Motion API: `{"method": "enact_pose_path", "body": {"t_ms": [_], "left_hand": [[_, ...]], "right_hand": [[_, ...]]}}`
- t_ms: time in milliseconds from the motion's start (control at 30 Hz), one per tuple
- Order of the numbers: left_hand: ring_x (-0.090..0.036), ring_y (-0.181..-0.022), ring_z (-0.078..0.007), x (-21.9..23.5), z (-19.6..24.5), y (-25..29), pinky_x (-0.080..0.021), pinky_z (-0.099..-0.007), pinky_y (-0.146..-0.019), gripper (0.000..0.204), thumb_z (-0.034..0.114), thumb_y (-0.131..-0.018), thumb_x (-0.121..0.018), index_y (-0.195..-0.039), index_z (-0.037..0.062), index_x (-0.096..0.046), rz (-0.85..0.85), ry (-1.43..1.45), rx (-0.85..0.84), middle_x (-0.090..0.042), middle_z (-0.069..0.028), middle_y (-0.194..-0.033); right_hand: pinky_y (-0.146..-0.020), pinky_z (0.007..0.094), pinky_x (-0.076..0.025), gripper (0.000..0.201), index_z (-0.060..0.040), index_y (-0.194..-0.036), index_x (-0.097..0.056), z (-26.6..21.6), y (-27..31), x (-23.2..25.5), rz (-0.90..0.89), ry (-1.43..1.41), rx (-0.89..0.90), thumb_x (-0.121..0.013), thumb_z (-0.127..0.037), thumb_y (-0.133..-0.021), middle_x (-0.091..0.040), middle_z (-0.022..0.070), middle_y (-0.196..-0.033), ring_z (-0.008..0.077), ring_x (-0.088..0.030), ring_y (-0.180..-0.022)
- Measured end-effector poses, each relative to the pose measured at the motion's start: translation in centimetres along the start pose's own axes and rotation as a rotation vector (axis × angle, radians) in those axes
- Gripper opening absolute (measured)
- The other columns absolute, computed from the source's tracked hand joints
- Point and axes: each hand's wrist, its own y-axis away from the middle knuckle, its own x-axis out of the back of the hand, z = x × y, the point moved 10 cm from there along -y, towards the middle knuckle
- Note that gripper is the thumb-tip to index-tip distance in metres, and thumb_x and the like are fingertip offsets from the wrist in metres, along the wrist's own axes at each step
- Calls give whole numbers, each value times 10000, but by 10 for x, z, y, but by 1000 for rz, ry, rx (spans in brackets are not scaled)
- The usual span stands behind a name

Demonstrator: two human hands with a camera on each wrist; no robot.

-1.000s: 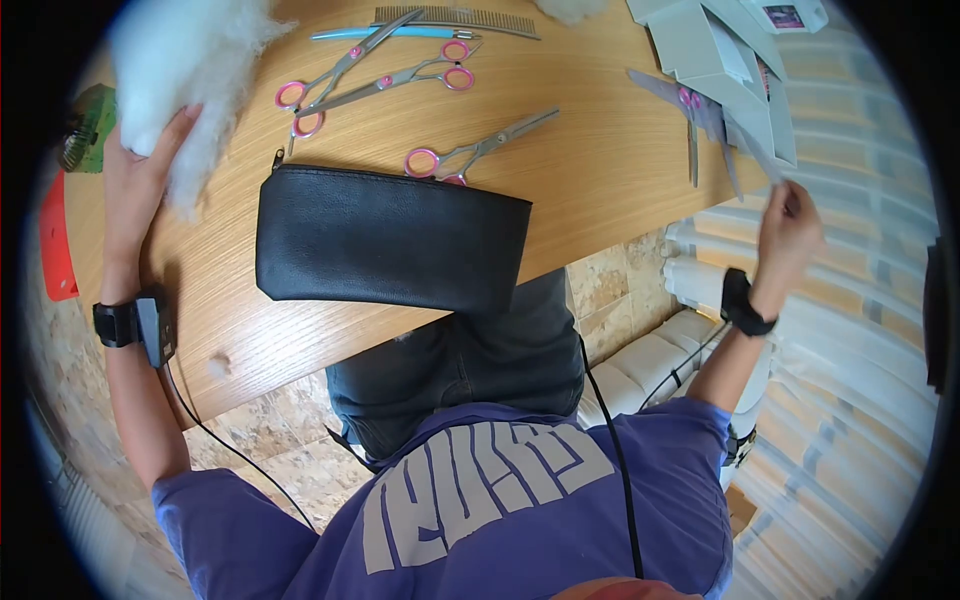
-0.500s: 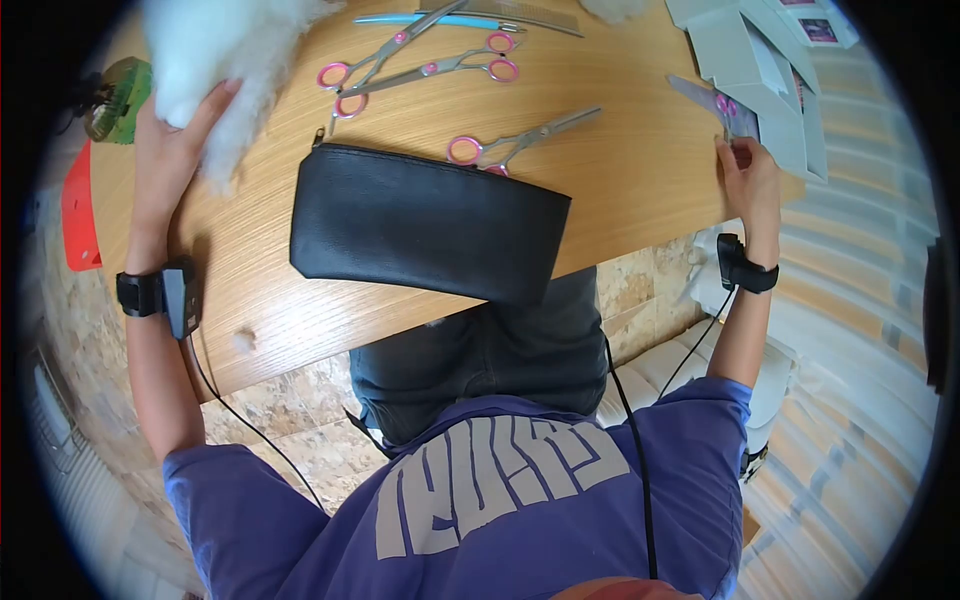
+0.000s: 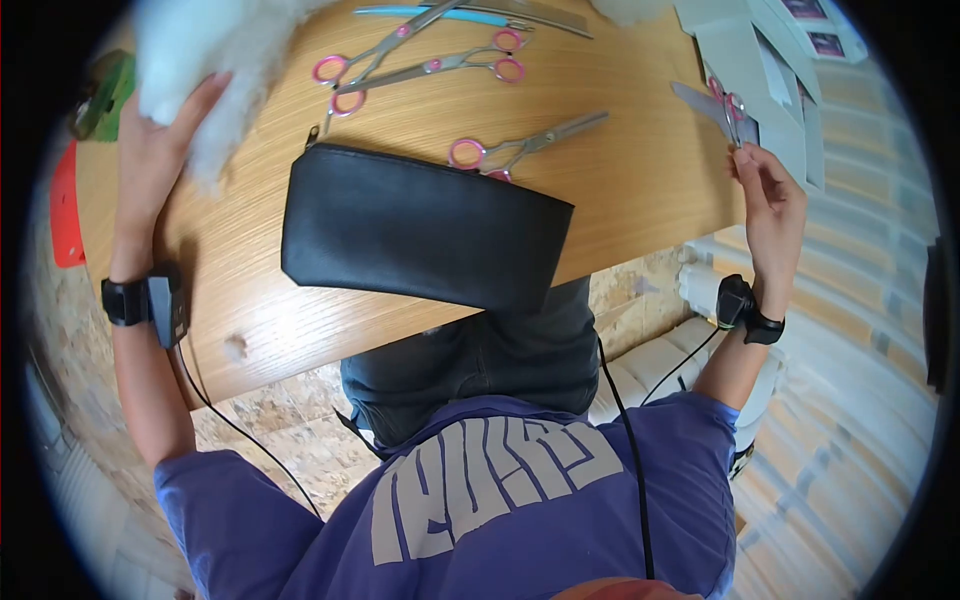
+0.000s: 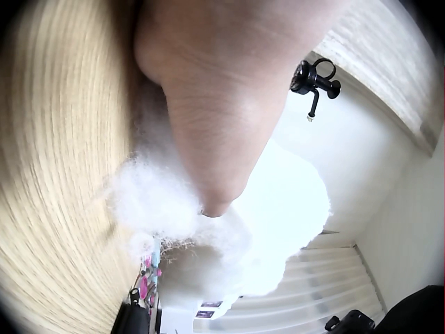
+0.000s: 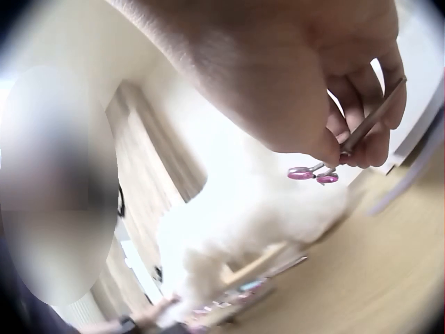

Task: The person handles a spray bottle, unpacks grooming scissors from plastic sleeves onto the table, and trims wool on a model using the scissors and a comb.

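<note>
From my distance I look first at the right hand [image 3: 776,195], at the right edge of the table. Its thumb and fingertips pinch a pair of scissors [image 5: 367,124]. The grip is on the metal part, so the pink loops [image 5: 327,179] stick out free, beyond the fingertips. In the head view the long axis runs almost straight away from the body, leaning slightly to the left: loops at the far end, metal end back toward the palm. How near to the blade tips I am pinching, I cannot tell. This direction is what I must mind, I think, because the handles face outward and not into my palm.

Just beside the loops lies a thin greyish-purple piece [image 3: 697,101], then the white box [image 3: 718,50] to the right. Left of the scissors is the wooden table [image 3: 640,170], with another pair of scissors [image 3: 540,138] near the black pouch [image 3: 425,225].

At the far left, the left hand [image 3: 155,165] touches a white fluffy thing [image 3: 215,60]; most fingers are hidden, so I cannot say whether it grips. It is well apart from the pinched scissors; the right hand alone has them.
</note>
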Motion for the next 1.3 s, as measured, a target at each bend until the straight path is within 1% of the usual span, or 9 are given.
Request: {"method": "enact_pose_path", "body": {"t_ms": [67,300,400,467,533,600,667,733,1300], "left_hand": [[-672,-964,-120,0,2,-1,-514,-282,-864,352,197,-935,-760,-1171,-53,-685,-7,-11,-9,-742,-85,-1090],[-656,-1081,-179,3,7,0,-471,-325,-994,399,204,-932,-767,-1221,-55,-671,46,-28,-37,-719,-108,-1199],[-635,-1149,-198,8,-2,-1,-452,-350,-1040,429,193,-936,-761,-1260,-64,-650,82,1,-11,-693,-127,-1269],[-626,-1170,-204,10,-3,-1,-448,-361,-1050,443,190,-937,-760,-1276,-70,-639,88,-4,-30,-679,-136,-1293],[-614,-1199,-227,16,-14,2,-455,-370,-1059,510,180,-935,-760,-1338,-81,-587,128,-50,90,-640,-165,-1347],[-609,-1209,-249,15,-19,7,-477,-380,-1050,585,171,-933,-761,-1401,-85,-521,171,56,148,-606,-187,-1384],[-611,-1204,-253,13,-29,-2,-497,-381,-1037,616,168,-936,-759,-1433,-77,-488,106,150,82,-590,-186,-1400],[-610,-1204,-255,4,-13,-4,-506,-385,-1026,580,141,-952,-737,-1431,-77,-492,85,153,28,-588,-184,-1401],[-622,-918,-142,-2,16,0,-503,-308,-861,320,137,-912,-778,-1122,-75,-661,55,83,-12,-706,-79,-1049]], "right_hand": [[-941,234,-461,220,27,-1122,-726,3,4,-9,-69,-391,-83,-689,-156,-1004,-748,56,-1064,108,-657,-957],[-961,270,-437,259,36,-1167,-711,27,4,21,101,-351,-48,-662,-178,-1029,-725,41,-1176,106,-590,-1029],[-893,319,-474,237,22,-1122,-714,19,14,26,125,-385,-41,-666,-179,-1006,-751,53,-1097,178,-642,-956],[-670,311,-430,157,-16,-975,-738,-42,25,15,78,-61,218,-769,-38,-823,-709,75,-852,234,-587,-745],[-658,321,-431,182,-5,-1040,-717,-66,33,-1,-74,116,312,-759,-73,-876,-638,89,-764,233,-541,-681],[-704,370,-465,158,-12,-1046,-714,-64,30,-20,-103,44,339,-728,-85,-906,-636,118,-823,244,-588,-744],[-905,485,-507,309,-55,-1203,-687,-60,31,-47,-78,18,487,-723,-151,-910,-661,189,-1165,316,-627,-1076],[-861,440,-502,233,-22,-1116,-696,-74,32,-66,-65,61,429,-698,-163,-931,-691,151,-1070,309,-643,-988],[-734,438,-475,170,5,-941,-694,-146,19,-106,-44,-18,518,-679,-165,-937,-611,129,-870,344,-604,-808]]}}
